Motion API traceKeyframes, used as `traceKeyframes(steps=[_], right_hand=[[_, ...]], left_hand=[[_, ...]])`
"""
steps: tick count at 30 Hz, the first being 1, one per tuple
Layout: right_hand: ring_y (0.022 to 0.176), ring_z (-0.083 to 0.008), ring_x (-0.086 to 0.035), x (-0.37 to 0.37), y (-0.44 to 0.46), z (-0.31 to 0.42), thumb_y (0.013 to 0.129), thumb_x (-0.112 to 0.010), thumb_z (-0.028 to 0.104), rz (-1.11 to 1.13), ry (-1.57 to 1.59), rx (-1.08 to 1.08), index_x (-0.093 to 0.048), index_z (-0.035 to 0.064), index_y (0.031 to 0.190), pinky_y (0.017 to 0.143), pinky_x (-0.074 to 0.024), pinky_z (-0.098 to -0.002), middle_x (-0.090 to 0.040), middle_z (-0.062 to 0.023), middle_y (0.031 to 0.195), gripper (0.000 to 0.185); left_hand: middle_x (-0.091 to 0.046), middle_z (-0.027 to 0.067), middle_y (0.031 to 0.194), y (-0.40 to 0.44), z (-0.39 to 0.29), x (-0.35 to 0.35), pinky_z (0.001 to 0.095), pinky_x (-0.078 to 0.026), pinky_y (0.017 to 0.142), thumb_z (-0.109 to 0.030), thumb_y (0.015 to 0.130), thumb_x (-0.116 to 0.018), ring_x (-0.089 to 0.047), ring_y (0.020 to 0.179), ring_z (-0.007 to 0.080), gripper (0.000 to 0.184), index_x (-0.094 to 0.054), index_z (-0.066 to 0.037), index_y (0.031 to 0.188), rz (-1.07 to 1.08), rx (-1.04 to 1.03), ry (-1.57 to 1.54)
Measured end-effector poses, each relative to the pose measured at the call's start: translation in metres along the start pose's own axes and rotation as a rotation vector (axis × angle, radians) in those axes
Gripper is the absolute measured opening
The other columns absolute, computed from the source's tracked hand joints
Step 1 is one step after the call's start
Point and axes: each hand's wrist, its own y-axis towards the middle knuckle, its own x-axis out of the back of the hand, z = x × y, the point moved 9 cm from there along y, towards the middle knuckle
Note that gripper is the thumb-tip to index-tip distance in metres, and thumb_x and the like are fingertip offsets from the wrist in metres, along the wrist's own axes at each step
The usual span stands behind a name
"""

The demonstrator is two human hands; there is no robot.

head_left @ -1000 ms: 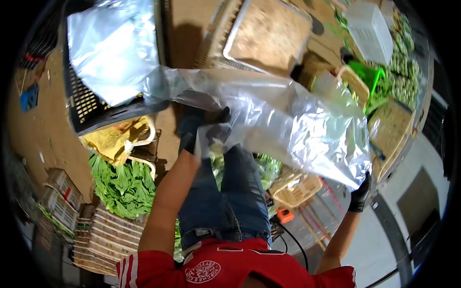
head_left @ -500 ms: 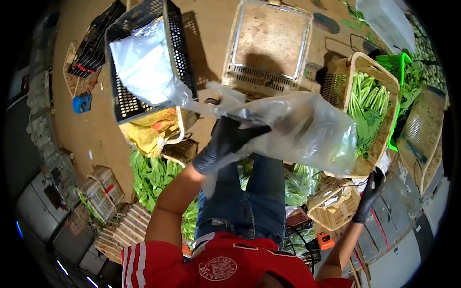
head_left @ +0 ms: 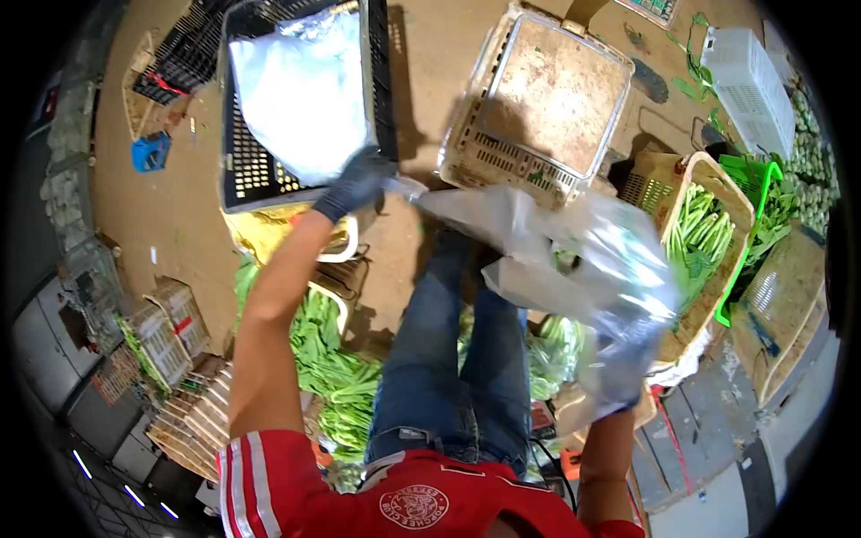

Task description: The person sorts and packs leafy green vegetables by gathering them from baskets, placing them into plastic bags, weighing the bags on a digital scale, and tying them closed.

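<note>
- Head view: the two gloved hands are apart, with a clear plastic bag (head_left: 502,211) stretched between them.
- The left hand (head_left: 357,184) is closed on the bag's narrow end, just beside the near corner of a black crate (head_left: 381,99).
- The right hand (head_left: 626,394) is at the bag's other end, largely hidden by blurred plastic, so I cannot tell how its fingers stand.
- The bag hangs before the person's jeans (head_left: 417,359), left of a tan crate (head_left: 746,215) holding leafy greens (head_left: 700,220).
- White plastic sheets (head_left: 300,99) lie in the black crate.
- A stained flat-topped crate (head_left: 556,94) sits on the floor (head_left: 197,224) beyond the bag.
</note>
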Motion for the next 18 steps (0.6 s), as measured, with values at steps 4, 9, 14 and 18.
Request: traceKeyframes(steps=[4,9,14,18], right_hand=[[0.099,-0.0196,-0.053,0.009,-0.038,0.125,0.087,-0.052,0.018,-0.293,-0.313,0.357,-0.045,-0.0004,0.120,0.085,-0.0440,-0.0333,-0.054,-0.0107,0.111,0.038],[0.108,-0.0194,-0.048,-0.014,-0.071,0.166,0.087,-0.048,0.013,-0.173,-0.501,0.506,-0.039,0.0015,0.125,0.091,-0.0398,-0.0299,-0.048,-0.0096,0.119,0.041],[0.085,-0.0141,-0.057,-0.089,0.003,0.040,0.081,-0.059,0.006,-0.165,-0.793,0.063,-0.057,0.0028,0.100,0.074,-0.0464,-0.0266,-0.059,-0.0050,0.096,0.020],[0.089,-0.0161,-0.056,-0.171,0.000,-0.009,0.086,-0.053,0.009,0.305,-1.141,0.560,-0.057,0.0002,0.102,0.077,-0.0455,-0.0313,-0.059,-0.0093,0.090,0.019]], left_hand=[[-0.059,0.0148,0.098,-0.038,0.023,0.045,0.0408,-0.037,0.089,-0.001,0.061,-0.059,-0.052,0.094,0.0321,0.047,-0.056,-0.006,0.108,-0.323,0.112,-0.133],[-0.047,0.0173,0.123,-0.021,-0.081,0.132,0.0429,-0.035,0.095,-0.006,0.070,-0.061,-0.043,0.116,0.0339,0.046,-0.054,-0.007,0.115,-0.151,0.081,-0.429],[-0.060,0.0142,0.100,0.014,-0.239,0.232,0.0356,-0.046,0.079,-0.002,0.073,-0.060,-0.058,0.091,0.0297,0.023,-0.059,-0.001,0.097,-0.372,-0.368,-0.776],[-0.058,0.0092,0.096,0.018,-0.215,0.132,0.0317,-0.046,0.077,-0.011,0.071,-0.070,-0.057,0.090,0.0159,0.033,-0.056,-0.002,0.100,0.115,0.129,-1.386]])
